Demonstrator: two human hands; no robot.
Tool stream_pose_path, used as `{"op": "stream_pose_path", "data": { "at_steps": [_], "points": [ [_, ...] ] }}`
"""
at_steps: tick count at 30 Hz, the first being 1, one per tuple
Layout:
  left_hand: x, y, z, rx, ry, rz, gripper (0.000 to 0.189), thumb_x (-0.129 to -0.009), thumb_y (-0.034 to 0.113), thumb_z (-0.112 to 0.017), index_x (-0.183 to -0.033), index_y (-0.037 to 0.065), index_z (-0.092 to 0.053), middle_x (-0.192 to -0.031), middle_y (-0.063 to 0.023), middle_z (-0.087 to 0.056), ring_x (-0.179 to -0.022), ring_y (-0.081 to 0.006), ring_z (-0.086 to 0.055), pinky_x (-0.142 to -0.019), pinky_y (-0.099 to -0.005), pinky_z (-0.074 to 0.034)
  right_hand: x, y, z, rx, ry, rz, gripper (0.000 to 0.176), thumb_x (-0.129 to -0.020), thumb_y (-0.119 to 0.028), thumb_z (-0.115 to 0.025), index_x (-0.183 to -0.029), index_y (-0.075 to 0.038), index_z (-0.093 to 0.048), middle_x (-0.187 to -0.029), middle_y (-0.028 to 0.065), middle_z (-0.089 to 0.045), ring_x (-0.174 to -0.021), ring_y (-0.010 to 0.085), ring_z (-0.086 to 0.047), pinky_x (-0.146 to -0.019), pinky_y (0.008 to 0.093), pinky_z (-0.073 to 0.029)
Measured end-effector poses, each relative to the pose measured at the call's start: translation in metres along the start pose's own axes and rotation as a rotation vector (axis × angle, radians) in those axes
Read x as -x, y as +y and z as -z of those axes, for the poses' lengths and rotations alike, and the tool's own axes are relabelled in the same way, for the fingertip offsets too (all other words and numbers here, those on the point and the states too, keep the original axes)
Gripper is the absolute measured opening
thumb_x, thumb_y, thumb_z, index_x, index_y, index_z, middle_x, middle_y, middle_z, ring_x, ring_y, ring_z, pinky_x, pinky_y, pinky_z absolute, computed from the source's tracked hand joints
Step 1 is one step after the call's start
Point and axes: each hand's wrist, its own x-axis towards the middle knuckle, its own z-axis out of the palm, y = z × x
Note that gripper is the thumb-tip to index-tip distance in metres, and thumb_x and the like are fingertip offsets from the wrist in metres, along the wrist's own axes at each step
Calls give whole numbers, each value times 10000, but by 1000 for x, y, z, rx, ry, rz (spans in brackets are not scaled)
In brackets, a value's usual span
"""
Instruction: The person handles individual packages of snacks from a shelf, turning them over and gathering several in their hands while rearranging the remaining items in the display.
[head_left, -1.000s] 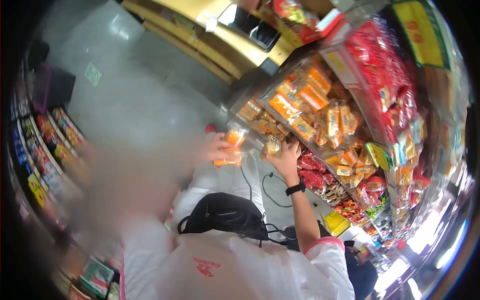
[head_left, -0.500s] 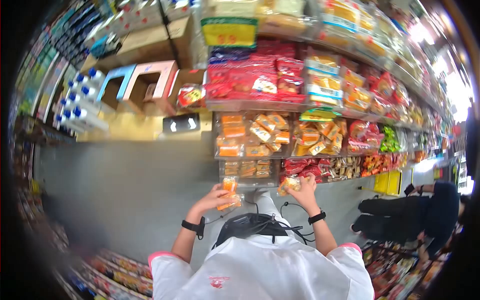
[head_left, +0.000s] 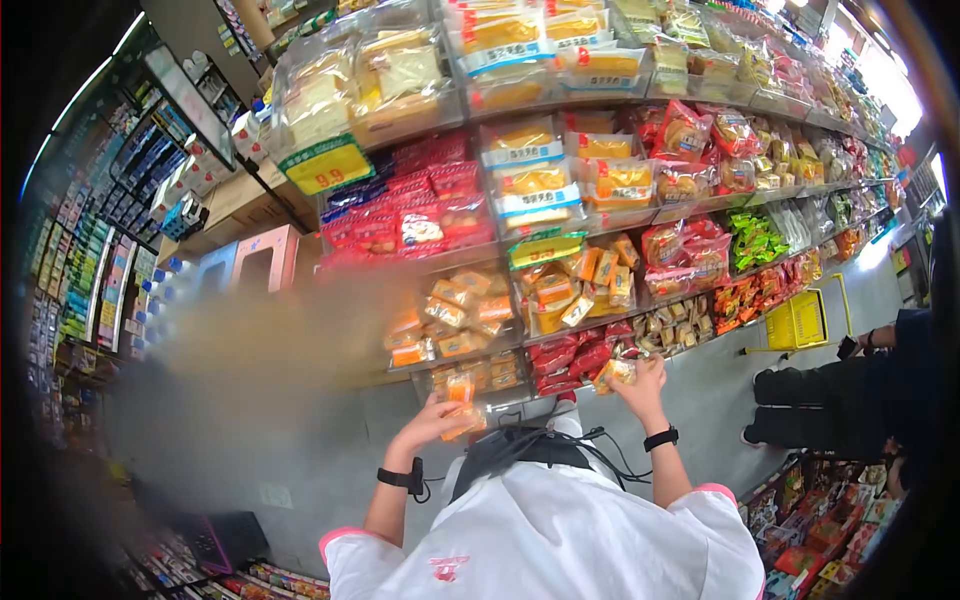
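Note:
My left hand (head_left: 428, 424) is closed around orange-wrapped snack packets (head_left: 460, 388), just in front of the lowest shelf bin at the left. At least two of them show, one upright and one lower by the palm. My right hand (head_left: 645, 390) pinches a small clear-and-yellow snack packet (head_left: 612, 375) at the front edge of the bottom row. Behind that hand lie red snack packets (head_left: 570, 360) and small tan wrapped pieces (head_left: 672, 328). Above, a bin holds loose orange-wrapped snacks (head_left: 462, 312), with another pile of orange packets (head_left: 575, 285) to its right.
Tiered shelves carry red bags (head_left: 410, 210), packaged bread (head_left: 535, 190) and green packets (head_left: 757, 238). A yellow price sign (head_left: 330, 172) hangs upper left. At the right, a person in dark trousers (head_left: 815, 402) stands near a yellow basket cart (head_left: 797, 322). A blurred patch covers the left.
The view has turned and tilted, so more of the upper shelves shows. My right hand has shifted right along the bottom row. Both hands keep their packets.

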Motion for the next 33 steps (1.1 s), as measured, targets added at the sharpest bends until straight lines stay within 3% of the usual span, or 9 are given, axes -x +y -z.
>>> {"op": "stream_pose_path", "data": {
  "at_steps": [3, 7, 10, 11, 16, 22, 26, 29, 33],
  "points": [
    [-17, 26, -24, 78, 11, 58, 535, -813, 467, -699, -1198, 99, -654, -1389, -215, -436, -1393, -336, -195, -1092, -423, -309, -28, 11, 20, -29, 15, 35, 687, -679, -472, -781, -1096, 39, -591, -1352, 314, -296, -1262, 486, -267, -1053, 528, -270],
    [-42, 57, -49, -114, 65, -12, 497, -804, 378, -744, -1201, 96, -649, -1457, -149, -227, -1299, -265, -361, -867, -381, -545, -70, 24, 42, -54, 3, 91, 680, -701, -457, -774, -1093, 58, -566, -1363, 276, -279, -1249, 467, -298, -1039, 510, -298],
    [-49, 93, -63, -383, 164, -166, 507, -792, 373, -755, -1210, 107, -647, -1447, -182, -286, -1346, -301, -290, -1068, -427, -365, -97, 18, 62, -118, -3, 108, 711, -695, -467, -781, -1130, 54, -569, -1391, 305, -262, -1275, 485, -262, -1054, 532, -272],
    [-48, 112, -66, -276, 172, -181, 523, -770, 377, -769, -1205, 113, -649, -1435, -199, -330, -1375, -336, -227, -1144, -422, -197, -105, 20, 65, -127, 19, 128, 698, -693, -459, -786, -1122, 48, -570, -1390, 298, -265, -1279, 472, -272, -1050, 529, -280],
    [-39, 249, -81, -557, 496, -576, 555, -711, 383, -806, -1172, 111, -660, -1417, -175, -312, -1369, -341, -250, -1133, -431, -240, -127, 16, 93, -237, 60, 190, 645, -678, -395, -817, -1103, 25, -576, -1399, 277, -265, -1283, 464, -283, -1048, 517, -292],
    [-102, 376, -75, -801, 857, -981, 529, -704, 315, -819, -1139, 64, -652, -1385, -193, -315, -1315, -352, -347, -1073, -417, -351, -122, 39, 100, -275, 146, 207, 604, -670, -371, -825, -1086, -7, -582, -1390, 252, -274, -1263, 447, -305, -1043, 513, -296],
    [-149, 427, -76, -975, 689, -964, 450, -740, 328, -763, -1078, 47, -666, -1412, -167, -305, -1312, -343, -374, -981, -408, -461, -113, 65, 98, -295, 179, 109, 604, -663, -357, -829, -1091, -19, -570, -1357, 239, -290, -1259, 435, -301, -1042, 507, -291],
    [-189, 437, -78, -1154, 707, -935, 409, -721, 292, -747, -1067, 88, -668, -1446, -157, -308, -1163, -366, -513, -932, -427, -499, -107, 84, 102, -338, 189, 48, 621, -657, -365, -831, -1084, -5, -559, -1350, 249, -293, -1255, 435, -304, -1038, 509, -284],
    [-222, 435, -83, -1407, 660, -1055, 435, -768, 398, -713, -1032, 57, -656, -1460, -163, -294, -1172, -376, -490, -920, -435, -502, -101, 110, 101, -308, 203, -18, 608, -661, -362, -824, -1066, 7, -560, -1346, 235, -300, -1232, 435, -328, -1023, 509, -307]
  ]
}}
